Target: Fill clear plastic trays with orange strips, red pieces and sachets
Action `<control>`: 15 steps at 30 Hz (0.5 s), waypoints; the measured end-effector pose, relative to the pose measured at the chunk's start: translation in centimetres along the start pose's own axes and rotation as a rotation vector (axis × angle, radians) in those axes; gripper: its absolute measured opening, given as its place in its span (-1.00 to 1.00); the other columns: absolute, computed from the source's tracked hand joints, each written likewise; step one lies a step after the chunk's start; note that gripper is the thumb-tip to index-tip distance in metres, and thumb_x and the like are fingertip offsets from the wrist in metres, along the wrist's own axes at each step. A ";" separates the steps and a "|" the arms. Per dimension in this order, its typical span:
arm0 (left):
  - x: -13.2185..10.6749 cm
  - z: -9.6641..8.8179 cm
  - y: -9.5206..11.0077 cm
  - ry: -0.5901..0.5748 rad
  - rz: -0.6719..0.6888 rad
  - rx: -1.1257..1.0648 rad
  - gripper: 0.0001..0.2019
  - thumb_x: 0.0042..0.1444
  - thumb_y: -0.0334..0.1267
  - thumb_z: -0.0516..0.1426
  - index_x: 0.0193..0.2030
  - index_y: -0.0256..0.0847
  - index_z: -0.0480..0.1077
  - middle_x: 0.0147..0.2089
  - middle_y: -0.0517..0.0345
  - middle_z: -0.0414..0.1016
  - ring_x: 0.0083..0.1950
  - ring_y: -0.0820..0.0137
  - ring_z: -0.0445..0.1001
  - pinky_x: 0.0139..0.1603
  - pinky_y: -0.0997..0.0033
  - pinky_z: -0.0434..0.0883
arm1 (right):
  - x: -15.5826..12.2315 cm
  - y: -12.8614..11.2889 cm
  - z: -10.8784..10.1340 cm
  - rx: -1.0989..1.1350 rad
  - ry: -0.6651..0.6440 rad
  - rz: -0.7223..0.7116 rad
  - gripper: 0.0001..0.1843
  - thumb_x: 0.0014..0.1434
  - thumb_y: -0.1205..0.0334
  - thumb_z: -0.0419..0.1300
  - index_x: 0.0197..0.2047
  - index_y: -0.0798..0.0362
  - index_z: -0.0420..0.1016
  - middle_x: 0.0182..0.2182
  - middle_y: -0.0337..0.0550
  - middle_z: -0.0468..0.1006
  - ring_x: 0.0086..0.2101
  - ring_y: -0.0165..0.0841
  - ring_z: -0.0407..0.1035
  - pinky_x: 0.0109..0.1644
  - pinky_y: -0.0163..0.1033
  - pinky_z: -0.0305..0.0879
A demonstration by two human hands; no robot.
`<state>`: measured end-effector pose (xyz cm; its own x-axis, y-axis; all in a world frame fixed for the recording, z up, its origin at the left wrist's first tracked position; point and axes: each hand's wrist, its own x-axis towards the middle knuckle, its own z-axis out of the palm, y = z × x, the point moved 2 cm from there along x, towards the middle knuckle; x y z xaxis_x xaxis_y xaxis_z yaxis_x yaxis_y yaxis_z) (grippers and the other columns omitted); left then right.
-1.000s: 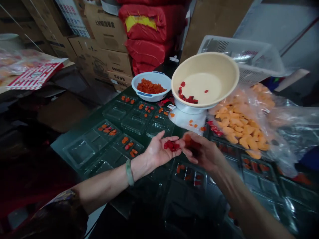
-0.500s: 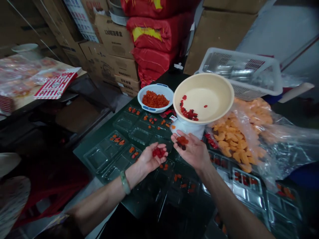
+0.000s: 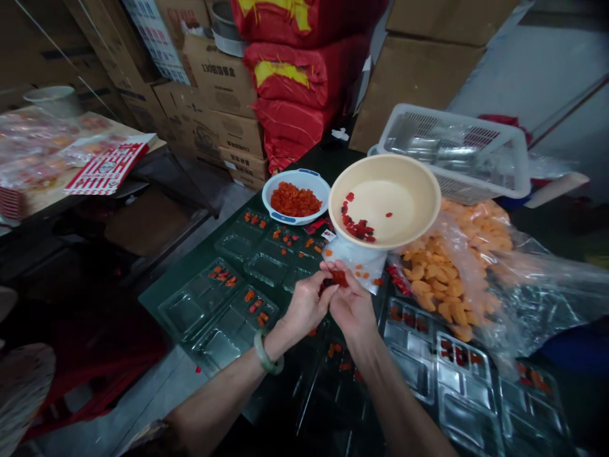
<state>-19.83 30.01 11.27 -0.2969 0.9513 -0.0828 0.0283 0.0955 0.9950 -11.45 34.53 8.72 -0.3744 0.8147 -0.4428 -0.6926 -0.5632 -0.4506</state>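
Observation:
My left hand [image 3: 307,306] and my right hand [image 3: 351,303] meet above the clear plastic compartment trays [image 3: 216,298]. Both are cupped together around small dark red candy pieces [image 3: 339,277], which show between the fingertips. A green bangle [image 3: 266,357] sits on my left wrist. Just beyond the hands a cream bowl [image 3: 404,171] stands on a white base and holds a few red pieces [image 3: 358,227]. Left of it is a white bowl [image 3: 281,184] filled with orange pieces [image 3: 295,199]. Several tray compartments hold a few red and orange pieces.
A clear bag of pale orange slices [image 3: 440,273] lies right of the cream bowl. Behind it stands a white slatted basket [image 3: 457,152]. Cardboard boxes [image 3: 219,70] and red sacks [image 3: 299,70] are stacked at the back. A side table with red-and-white packets [image 3: 107,166] is at the left.
My hands were apart, each palm up with red pieces. They have come together, fingers closed round the pieces. The view has tilted slightly.

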 end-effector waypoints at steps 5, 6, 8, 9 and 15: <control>0.4 0.2 -0.7 -0.025 -0.261 -0.363 -0.83 0.05 -0.18 0.14 -0.37 -0.25 0.38 -0.62 0.27 0.25 -0.66 0.56 0.16 -0.67 0.57 0.09 | 0.0 -0.5 -2.4 0.125 0.115 0.120 -0.89 0.07 0.35 0.14 -0.42 0.05 0.48 -0.38 -0.17 0.53 -0.25 -0.39 0.43 -0.18 -0.27 0.41; 1.2 0.5 -0.7 -0.019 -0.329 -0.474 -0.83 0.05 -0.18 0.13 -0.38 -0.25 0.35 -0.63 0.28 0.23 -0.69 0.56 0.16 -0.71 0.57 0.04 | -0.2 -0.5 -3.1 0.146 0.131 0.159 -0.90 0.07 0.35 0.15 -0.44 0.06 0.47 -0.43 -0.18 0.50 -0.36 -0.43 0.42 -0.31 -0.33 0.41; 3.6 1.7 -0.5 0.002 -0.448 -0.658 -0.88 0.03 -0.27 0.14 -0.41 -0.26 0.31 -0.60 0.23 0.29 -0.68 0.52 0.23 -0.73 0.58 0.03 | -0.9 -0.4 -4.3 0.186 0.119 0.228 -0.94 0.05 0.37 0.18 -0.44 0.09 0.45 -0.53 -0.26 0.39 -0.58 -0.56 0.27 -0.59 -0.47 0.27; 5.2 2.7 -0.4 0.011 -0.502 -0.724 -0.92 0.01 -0.34 0.14 -0.42 -0.27 0.30 -0.59 0.20 0.31 -0.66 0.51 0.27 -0.73 0.58 0.06 | -1.4 -0.2 -4.8 0.194 0.098 0.249 -0.98 0.04 0.36 0.21 -0.43 0.10 0.45 -0.56 -0.30 0.34 -0.65 -0.60 0.17 -0.68 -0.51 0.16; 15.9 9.0 0.5 -0.034 -0.637 -0.919 -0.84 0.07 -0.29 0.04 -0.26 -0.32 0.35 -0.43 0.03 0.40 -0.47 0.34 0.43 -0.41 0.23 0.43 | -4.1 0.5 -7.8 0.045 0.146 0.298 -0.86 -0.06 0.31 0.31 -0.36 0.08 0.48 -0.49 -0.26 0.38 -0.59 -0.58 0.23 -0.65 -0.51 0.19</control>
<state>-15.91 47.81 9.99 0.0208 0.8147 -0.5796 -0.8399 0.3287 0.4319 -5.46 29.81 4.32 -0.4745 0.5846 -0.6582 -0.5938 -0.7645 -0.2510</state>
